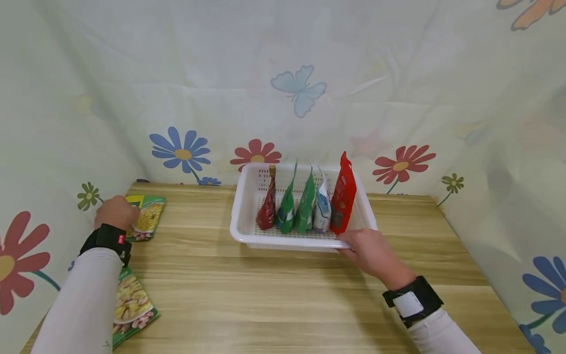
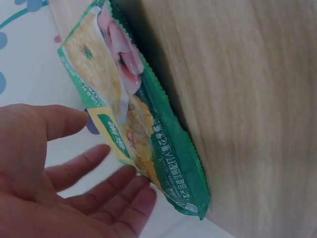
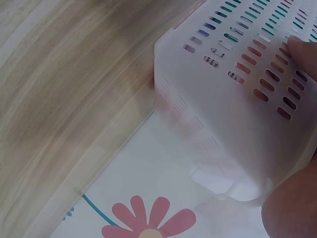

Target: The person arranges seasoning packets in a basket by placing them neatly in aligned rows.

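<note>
My left hand (image 1: 117, 213) is at the far left, beside a green and yellow food packet (image 1: 149, 216) lying on the table. In the left wrist view its thumb and fingers (image 2: 121, 181) are spread at the packet's edge; whether the fingertips touch it is unclear. My right hand (image 1: 371, 253) grips the front right corner of a white plastic basket (image 1: 239, 223). Standing in the basket are a dark red pouch with a bottle-shaped top (image 1: 267, 206), two green packets (image 1: 305, 206), a white and blue packet (image 1: 322, 209) and a tall red packet (image 1: 344, 196).
A second green packet (image 1: 132, 305) lies near the table's front left, partly hidden by my left sleeve. The wooden table (image 1: 247, 295) meets flowered cloth walls (image 1: 212, 88) at the back and sides.
</note>
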Demonstrator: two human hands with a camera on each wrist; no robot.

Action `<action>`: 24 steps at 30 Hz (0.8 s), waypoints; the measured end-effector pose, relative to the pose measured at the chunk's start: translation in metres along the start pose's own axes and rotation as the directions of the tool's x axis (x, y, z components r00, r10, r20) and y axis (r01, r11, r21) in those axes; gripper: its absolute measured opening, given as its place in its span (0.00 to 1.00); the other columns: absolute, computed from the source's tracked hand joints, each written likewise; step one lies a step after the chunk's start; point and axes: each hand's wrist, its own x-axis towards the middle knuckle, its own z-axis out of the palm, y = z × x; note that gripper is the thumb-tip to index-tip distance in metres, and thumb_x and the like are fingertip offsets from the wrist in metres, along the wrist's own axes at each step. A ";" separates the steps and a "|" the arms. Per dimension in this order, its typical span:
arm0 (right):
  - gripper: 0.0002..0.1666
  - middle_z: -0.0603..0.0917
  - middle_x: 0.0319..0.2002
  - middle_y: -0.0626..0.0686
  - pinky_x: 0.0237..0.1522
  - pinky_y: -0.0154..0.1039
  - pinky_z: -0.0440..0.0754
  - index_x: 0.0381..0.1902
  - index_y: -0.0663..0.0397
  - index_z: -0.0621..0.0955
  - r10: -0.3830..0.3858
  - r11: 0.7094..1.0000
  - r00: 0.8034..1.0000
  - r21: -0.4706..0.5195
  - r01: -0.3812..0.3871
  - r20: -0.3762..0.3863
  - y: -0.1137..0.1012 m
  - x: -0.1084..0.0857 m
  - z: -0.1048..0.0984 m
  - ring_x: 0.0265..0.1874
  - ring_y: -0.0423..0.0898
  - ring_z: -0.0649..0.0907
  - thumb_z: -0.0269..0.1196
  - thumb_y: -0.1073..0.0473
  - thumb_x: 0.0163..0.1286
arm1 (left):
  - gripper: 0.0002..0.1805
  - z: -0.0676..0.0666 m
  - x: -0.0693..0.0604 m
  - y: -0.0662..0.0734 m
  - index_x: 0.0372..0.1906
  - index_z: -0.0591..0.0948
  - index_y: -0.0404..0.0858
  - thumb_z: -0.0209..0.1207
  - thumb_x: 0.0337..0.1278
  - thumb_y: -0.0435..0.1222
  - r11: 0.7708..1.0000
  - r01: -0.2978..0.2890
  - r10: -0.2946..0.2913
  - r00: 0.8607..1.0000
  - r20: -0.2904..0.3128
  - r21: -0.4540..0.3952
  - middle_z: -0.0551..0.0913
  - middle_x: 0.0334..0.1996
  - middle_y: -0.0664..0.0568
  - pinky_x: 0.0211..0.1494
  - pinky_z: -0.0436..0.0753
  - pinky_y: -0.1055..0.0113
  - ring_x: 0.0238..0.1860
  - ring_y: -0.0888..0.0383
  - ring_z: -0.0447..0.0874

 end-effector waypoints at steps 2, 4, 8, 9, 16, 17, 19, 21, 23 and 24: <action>0.14 0.91 0.34 0.46 0.42 0.46 0.89 0.42 0.49 0.90 -0.001 1.000 1.000 -0.005 0.001 -0.003 0.000 -0.001 0.000 0.30 0.40 0.86 0.78 0.54 0.58 | 0.27 0.000 0.000 0.002 0.46 0.77 0.16 0.49 0.63 0.42 0.999 0.035 -0.035 0.999 0.021 0.011 0.79 0.40 0.24 0.36 0.76 0.47 0.37 0.35 0.75; 0.13 0.90 0.33 0.46 0.42 0.46 0.89 0.42 0.49 0.90 -0.003 1.000 1.000 -0.009 0.003 -0.006 0.000 -0.001 0.000 0.30 0.40 0.86 0.78 0.54 0.59 | 0.28 -0.001 -0.001 0.005 0.47 0.76 0.16 0.49 0.64 0.43 0.997 0.070 -0.071 0.997 0.044 0.019 0.77 0.41 0.23 0.38 0.75 0.46 0.39 0.34 0.73; 0.13 0.90 0.33 0.45 0.41 0.45 0.89 0.41 0.49 0.90 -0.009 1.000 1.000 -0.012 0.009 -0.006 0.000 -0.002 -0.001 0.29 0.40 0.85 0.78 0.54 0.59 | 0.32 -0.005 -0.003 0.009 0.51 0.73 0.15 0.49 0.65 0.45 0.993 0.115 -0.116 0.989 0.088 0.023 0.73 0.44 0.22 0.41 0.74 0.44 0.43 0.32 0.70; 0.13 0.90 0.33 0.45 0.41 0.45 0.89 0.41 0.49 0.90 -0.010 1.000 1.000 -0.010 0.010 -0.005 0.000 -0.002 -0.001 0.30 0.40 0.85 0.78 0.54 0.59 | 0.33 -0.006 -0.004 0.010 0.52 0.72 0.14 0.50 0.65 0.46 0.993 0.119 -0.120 0.988 0.099 0.021 0.73 0.45 0.21 0.42 0.74 0.43 0.44 0.31 0.70; 0.14 0.90 0.34 0.46 0.42 0.46 0.89 0.42 0.49 0.90 -0.011 1.000 1.000 0.001 0.011 0.000 0.000 -0.001 0.000 0.30 0.41 0.86 0.78 0.55 0.58 | 0.38 -0.010 -0.011 0.013 0.52 0.72 0.13 0.59 0.62 0.50 0.992 0.121 -0.123 0.987 0.103 0.024 0.73 0.45 0.21 0.44 0.75 0.42 0.46 0.30 0.70; 0.13 0.90 0.34 0.46 0.42 0.46 0.89 0.42 0.49 0.90 -0.010 1.000 1.000 0.002 0.010 0.000 0.000 -0.001 0.000 0.30 0.41 0.86 0.78 0.55 0.59 | 0.38 -0.010 -0.012 0.014 0.52 0.72 0.13 0.60 0.62 0.50 0.992 0.121 -0.124 0.988 0.097 0.028 0.74 0.45 0.21 0.44 0.75 0.43 0.46 0.30 0.71; 0.13 0.90 0.34 0.46 0.42 0.46 0.89 0.42 0.49 0.90 -0.009 1.000 1.000 0.002 0.009 0.000 0.001 -0.001 0.000 0.30 0.40 0.85 0.78 0.55 0.59 | 0.38 -0.009 -0.011 0.015 0.52 0.71 0.13 0.61 0.61 0.50 0.991 0.130 -0.132 0.987 0.087 0.032 0.75 0.45 0.21 0.45 0.76 0.43 0.46 0.30 0.72; 0.13 0.90 0.34 0.46 0.41 0.45 0.89 0.42 0.48 0.91 -0.008 1.000 1.000 0.001 0.008 -0.001 0.001 -0.001 0.001 0.30 0.40 0.85 0.78 0.55 0.59 | 0.40 -0.008 -0.009 0.014 0.52 0.71 0.13 0.62 0.60 0.50 0.990 0.138 -0.141 0.987 0.083 0.035 0.75 0.46 0.21 0.45 0.77 0.43 0.46 0.30 0.73; 0.13 0.90 0.34 0.46 0.41 0.45 0.89 0.42 0.48 0.91 -0.006 1.000 1.000 0.001 0.006 0.001 0.001 -0.001 0.002 0.29 0.40 0.85 0.78 0.55 0.59 | 0.40 -0.006 -0.007 0.014 0.53 0.70 0.13 0.64 0.60 0.50 0.989 0.147 -0.150 0.985 0.082 0.035 0.75 0.46 0.22 0.44 0.77 0.43 0.45 0.31 0.73; 0.13 0.90 0.34 0.46 0.41 0.45 0.89 0.42 0.48 0.91 -0.005 1.000 1.000 0.000 0.005 0.001 0.002 -0.001 0.002 0.29 0.40 0.85 0.78 0.55 0.59 | 0.41 -0.005 -0.005 0.013 0.53 0.70 0.13 0.64 0.59 0.51 0.988 0.153 -0.155 0.984 0.083 0.034 0.74 0.46 0.22 0.44 0.77 0.44 0.45 0.31 0.73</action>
